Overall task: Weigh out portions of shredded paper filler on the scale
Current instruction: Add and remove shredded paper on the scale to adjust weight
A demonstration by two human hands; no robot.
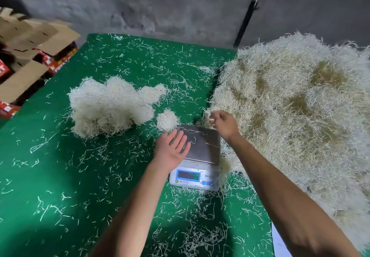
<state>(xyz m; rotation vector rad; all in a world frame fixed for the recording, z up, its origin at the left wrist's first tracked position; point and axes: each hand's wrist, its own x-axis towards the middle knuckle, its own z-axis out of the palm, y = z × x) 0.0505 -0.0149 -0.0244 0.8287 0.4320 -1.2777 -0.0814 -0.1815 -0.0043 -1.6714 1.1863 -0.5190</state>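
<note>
The left hand (172, 150) lies spread, palm up, at the scale (197, 157) pan's left edge. The right hand (223, 124) pinches shredded paper (296, 104) at the big pile's near-left edge.

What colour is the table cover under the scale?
Green, seen in the head view: the table cover under the scale.

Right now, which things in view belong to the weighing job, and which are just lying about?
Job:
- digital scale, pan nearly bare
- big shredded paper heap
- smaller paper piles
- left hand, open
- right hand, at the heap's edge

Lying about:
- cardboard boxes
- loose shreds on the green table cover
</note>
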